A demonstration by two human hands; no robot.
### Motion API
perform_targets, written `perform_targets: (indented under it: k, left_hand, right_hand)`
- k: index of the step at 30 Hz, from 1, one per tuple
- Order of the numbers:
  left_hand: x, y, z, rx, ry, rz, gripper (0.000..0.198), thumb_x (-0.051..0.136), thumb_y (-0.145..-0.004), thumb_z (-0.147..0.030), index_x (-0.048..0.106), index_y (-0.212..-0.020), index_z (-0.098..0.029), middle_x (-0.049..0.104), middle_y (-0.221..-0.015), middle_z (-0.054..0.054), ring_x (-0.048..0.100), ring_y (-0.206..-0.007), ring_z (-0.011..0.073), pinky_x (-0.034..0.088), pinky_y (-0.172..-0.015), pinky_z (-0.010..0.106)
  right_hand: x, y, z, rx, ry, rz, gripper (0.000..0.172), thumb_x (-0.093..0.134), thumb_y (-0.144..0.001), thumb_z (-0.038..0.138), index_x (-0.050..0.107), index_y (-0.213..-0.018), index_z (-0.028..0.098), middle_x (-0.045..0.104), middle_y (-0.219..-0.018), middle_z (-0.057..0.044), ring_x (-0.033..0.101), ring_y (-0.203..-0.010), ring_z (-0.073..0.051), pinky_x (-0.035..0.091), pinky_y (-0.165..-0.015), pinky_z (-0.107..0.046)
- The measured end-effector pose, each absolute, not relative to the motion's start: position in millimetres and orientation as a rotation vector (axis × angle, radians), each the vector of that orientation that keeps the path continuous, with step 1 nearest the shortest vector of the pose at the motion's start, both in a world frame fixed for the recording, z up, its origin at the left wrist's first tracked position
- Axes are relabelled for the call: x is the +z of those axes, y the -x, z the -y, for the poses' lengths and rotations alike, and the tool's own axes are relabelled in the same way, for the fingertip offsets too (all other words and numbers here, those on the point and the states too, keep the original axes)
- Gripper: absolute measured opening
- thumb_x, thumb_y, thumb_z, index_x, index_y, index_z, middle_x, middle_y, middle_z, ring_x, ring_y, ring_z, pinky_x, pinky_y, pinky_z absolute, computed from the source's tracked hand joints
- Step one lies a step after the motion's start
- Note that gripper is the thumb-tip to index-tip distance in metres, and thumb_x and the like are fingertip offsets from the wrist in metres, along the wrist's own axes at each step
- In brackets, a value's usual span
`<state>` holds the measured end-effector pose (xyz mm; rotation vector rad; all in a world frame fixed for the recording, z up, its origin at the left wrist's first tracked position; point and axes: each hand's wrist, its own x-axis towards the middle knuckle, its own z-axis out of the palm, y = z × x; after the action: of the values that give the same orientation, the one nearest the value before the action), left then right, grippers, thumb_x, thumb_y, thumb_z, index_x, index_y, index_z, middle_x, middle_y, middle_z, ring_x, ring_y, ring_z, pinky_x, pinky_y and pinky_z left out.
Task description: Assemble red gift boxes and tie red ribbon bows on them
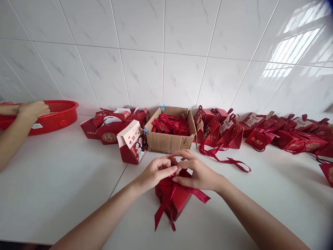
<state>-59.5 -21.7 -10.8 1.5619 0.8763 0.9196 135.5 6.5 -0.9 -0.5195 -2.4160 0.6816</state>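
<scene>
A small red gift box (179, 203) stands on the white table in front of me. Both hands meet over its top. My left hand (157, 172) pinches a red ribbon (166, 208) there, thumb stretched toward the other hand. Curled fingers of my right hand (195, 170) close on the same ribbon from the right side. Two loose ribbon ends hang down, one at the front left, the other out to the right. The knot or loop between my fingertips is mostly hidden. A short twisted cord dangles at the box's front.
Behind my hands is a cardboard box (169, 142) of red ribbons (170, 125). Gift boxes (109, 133) stand to its left, with a pale-fronted one (134, 142) nearest. More boxes (212, 128) line the right, beside a loose ribbon (229, 160). Another person's hands (33, 111) reach into a red basin (62, 116).
</scene>
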Motion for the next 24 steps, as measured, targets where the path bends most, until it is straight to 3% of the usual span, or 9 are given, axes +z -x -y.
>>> perform_targets:
  k: [5, 10, 18, 22, 24]
  left_hand:
    - [-9.5, 61.4, 20.1, 0.911, -1.617, -0.91, 0.034, 0.061, -0.083, -0.033, 0.05, -0.055, -0.017, 0.058, -0.08, 0.002, 0.055, -0.09, 0.0184, 0.041, -0.078, 0.027]
    - [-10.2, 61.7, 20.3, 0.91, -1.676, -0.954, 0.034, 0.062, -0.082, -0.033, 0.049, -0.055, -0.017, 0.058, -0.088, 0.004, 0.056, -0.091, 0.0199, 0.042, -0.078, 0.029]
    - [-9.9, 61.3, 22.3, 0.925, -1.736, -0.979, 0.034, 0.06, -0.082, -0.034, 0.048, -0.055, -0.018, 0.059, -0.089, 0.005, 0.057, -0.097, 0.0224, 0.043, -0.081, 0.03]
    - [-10.8, 60.4, 23.8, 0.941, -1.736, -1.013, 0.03, 0.058, -0.083, -0.034, 0.05, -0.06, -0.018, 0.061, -0.09, 0.005, 0.058, -0.093, 0.0212, 0.044, -0.078, 0.029]
    - [-10.6, 59.2, 26.5, 0.953, -1.73, -1.045, 0.024, 0.057, -0.084, -0.034, 0.054, -0.066, -0.018, 0.063, -0.09, 0.005, 0.059, -0.091, 0.0207, 0.044, -0.077, 0.029]
  right_hand:
    - [0.6, -135.4, -5.4, 0.651, 0.537, 2.416, 0.009, 0.07, -0.072, 0.013, 0.063, -0.075, 0.018, 0.054, -0.123, -0.009, 0.046, -0.118, -0.024, 0.045, -0.096, -0.038]
    - [-2.1, -133.8, -5.4, 0.642, 0.547, 2.404, 0.013, 0.068, -0.065, 0.009, 0.058, -0.067, 0.019, 0.055, -0.12, -0.01, 0.047, -0.116, -0.026, 0.05, -0.088, -0.037]
    - [-2.6, -135.7, -5.7, 0.644, 0.552, 2.433, 0.017, 0.069, -0.065, 0.009, 0.056, -0.065, 0.019, 0.055, -0.123, -0.008, 0.045, -0.12, -0.025, 0.048, -0.091, -0.036]
    - [4.6, -143.7, -8.5, 0.72, 0.596, 2.432, 0.013, 0.071, -0.077, 0.026, 0.061, -0.083, 0.021, 0.051, -0.131, -0.008, 0.045, -0.123, -0.024, 0.043, -0.099, -0.039]
    - [8.3, -150.5, -12.9, 0.741, 0.672, 2.404, 0.023, 0.067, -0.083, 0.038, 0.06, -0.098, 0.022, 0.054, -0.126, -0.009, 0.05, -0.116, -0.022, 0.044, -0.097, -0.038]
